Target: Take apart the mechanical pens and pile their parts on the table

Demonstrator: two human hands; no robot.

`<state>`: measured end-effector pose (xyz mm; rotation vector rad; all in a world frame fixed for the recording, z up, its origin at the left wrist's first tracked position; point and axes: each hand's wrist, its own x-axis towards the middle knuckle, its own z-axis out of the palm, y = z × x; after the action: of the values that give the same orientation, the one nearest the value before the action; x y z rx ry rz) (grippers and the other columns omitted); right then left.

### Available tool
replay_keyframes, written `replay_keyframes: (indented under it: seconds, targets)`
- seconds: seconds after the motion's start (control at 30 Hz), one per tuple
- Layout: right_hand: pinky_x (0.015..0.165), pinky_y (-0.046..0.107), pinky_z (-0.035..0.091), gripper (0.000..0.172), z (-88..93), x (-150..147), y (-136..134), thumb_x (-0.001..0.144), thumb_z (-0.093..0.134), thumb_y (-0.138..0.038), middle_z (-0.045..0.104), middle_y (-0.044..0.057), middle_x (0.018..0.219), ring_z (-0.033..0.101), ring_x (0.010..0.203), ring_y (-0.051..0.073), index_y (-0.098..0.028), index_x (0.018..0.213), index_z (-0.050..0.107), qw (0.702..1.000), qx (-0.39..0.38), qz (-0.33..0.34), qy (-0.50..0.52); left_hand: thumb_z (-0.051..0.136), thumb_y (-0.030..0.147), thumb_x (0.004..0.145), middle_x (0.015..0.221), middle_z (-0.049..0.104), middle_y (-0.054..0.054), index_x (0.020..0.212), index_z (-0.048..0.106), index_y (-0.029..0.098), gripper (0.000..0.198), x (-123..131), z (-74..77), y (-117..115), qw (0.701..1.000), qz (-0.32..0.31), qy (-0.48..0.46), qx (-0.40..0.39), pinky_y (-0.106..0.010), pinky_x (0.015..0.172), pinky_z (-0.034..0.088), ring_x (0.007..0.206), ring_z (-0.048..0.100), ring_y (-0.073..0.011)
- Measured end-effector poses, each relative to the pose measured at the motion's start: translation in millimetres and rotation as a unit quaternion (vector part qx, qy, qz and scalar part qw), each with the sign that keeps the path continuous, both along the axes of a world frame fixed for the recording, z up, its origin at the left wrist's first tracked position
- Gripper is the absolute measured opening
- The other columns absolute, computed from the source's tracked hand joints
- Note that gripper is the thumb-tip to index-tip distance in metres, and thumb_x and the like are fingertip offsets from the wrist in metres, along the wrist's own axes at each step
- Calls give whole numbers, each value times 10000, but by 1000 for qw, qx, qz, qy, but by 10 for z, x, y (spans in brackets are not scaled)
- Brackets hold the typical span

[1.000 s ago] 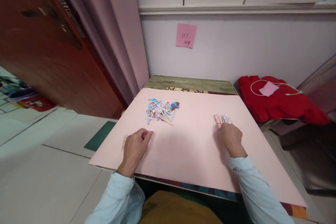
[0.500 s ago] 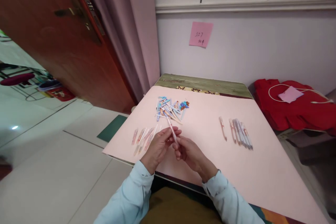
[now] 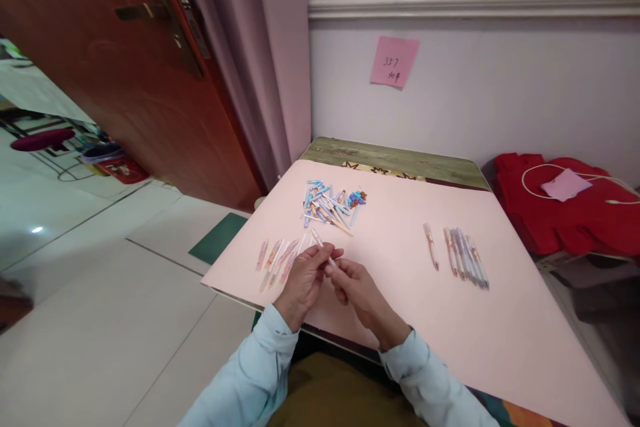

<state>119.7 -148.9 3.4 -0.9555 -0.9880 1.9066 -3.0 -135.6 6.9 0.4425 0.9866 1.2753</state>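
Near the front edge of the pink-covered table (image 3: 400, 307), my left hand (image 3: 306, 280) pinches a slim pale pen (image 3: 317, 238), whose upper end points away and to the left. My right hand (image 3: 356, 287) has its fingers closed on the pen's lower end, close beside the left. Beyond the hands lies a pile of blue and beige pen parts (image 3: 325, 207), with small blue and brown pieces (image 3: 357, 198) at its right. Clear pinkish parts (image 3: 275, 260) lie left of my left hand. Several pens (image 3: 467, 259) rest in a row at the right, with one pen (image 3: 431, 247) slightly apart.
A pink note (image 3: 395, 61) is stuck on the wall. Red cloth (image 3: 540, 220) with a white cable and a pink paper lies right of the table. A brown door (image 3: 150, 80) and a purple curtain (image 3: 250, 47) stand at the left.
The camera view has shifted slightly, moving the scene rightward. The pen has tilted further left and less of it shows above my fingers. Both hands still hold it.
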Motion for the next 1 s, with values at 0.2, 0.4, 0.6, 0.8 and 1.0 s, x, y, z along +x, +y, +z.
replay_keyframes:
  seconds: [0.2, 0.4, 0.6, 0.8, 1.0]
  targets:
    - [412, 204, 255, 580, -39, -12, -5, 816, 527, -722, 519, -38, 566, 393, 416, 64, -149, 837, 615, 997, -75, 10, -30, 841, 357, 659, 864, 728, -90, 840, 663, 131, 340, -67, 27, 17, 999, 13, 40, -8, -251, 593, 493, 693, 654, -150]
    - [517, 197, 426, 498, -93, -6, 16, 647, 826, -535, 623, -18, 766, 568, 604, 99, -194, 923, 588, 995, -98, -29, 6, 846, 312, 651, 853, 721, -74, 829, 679, 130, 305, -80, 21, 22, 998, 45, 52, 6, -243, 722, 500, 799, 668, -149]
    - [488, 176, 393, 430, -122, -33, 11, 705, 794, -525, 581, -33, 646, 512, 525, 67, -162, 803, 585, 994, -101, -20, 38, 837, 313, 663, 863, 721, -71, 845, 678, 127, 305, -89, 20, 23, 998, 41, 51, 5, -238, 653, 491, 704, 649, -128]
    - [397, 181, 267, 506, -103, -62, 12, 766, 672, -649, 553, -43, 614, 409, 432, 49, -155, 856, 606, 995, -101, 5, 19, 817, 346, 684, 833, 724, -87, 849, 671, 120, 316, -111, 31, 22, 997, 14, 71, -11, -226, 538, 457, 623, 620, -121]
    - [508, 219, 406, 395, -174, -108, 55, 706, 769, -504, 586, -23, 615, 516, 536, 96, -157, 779, 593, 996, 35, -34, -73, 843, 295, 639, 781, 715, -74, 835, 664, 114, 321, -140, 11, 14, 995, 78, 58, -20, -263, 700, 538, 761, 682, -166]
